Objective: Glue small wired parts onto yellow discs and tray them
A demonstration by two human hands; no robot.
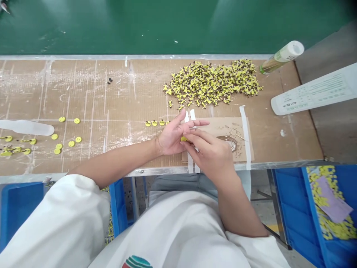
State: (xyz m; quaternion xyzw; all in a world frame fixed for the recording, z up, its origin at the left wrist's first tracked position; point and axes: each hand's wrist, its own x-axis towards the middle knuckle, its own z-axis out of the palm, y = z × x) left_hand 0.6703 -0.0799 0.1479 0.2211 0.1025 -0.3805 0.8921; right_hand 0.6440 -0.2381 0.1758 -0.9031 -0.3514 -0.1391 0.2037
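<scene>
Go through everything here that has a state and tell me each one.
Left hand: palm up, thumb extended, some fingers hidden
Right hand: pinching
Held yellow disc: between the hands
Small yellow figures: heaped
Loose yellow discs: scattered
White tape strips: stuck down
Clear cylinder: holding thin sticks
Right-hand blue crate: open, partly filled
Purple sheet: lying inside crate

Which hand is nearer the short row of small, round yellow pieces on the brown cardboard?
Left. The left hand is immediately right of the row; the right hand is farther right.
</scene>
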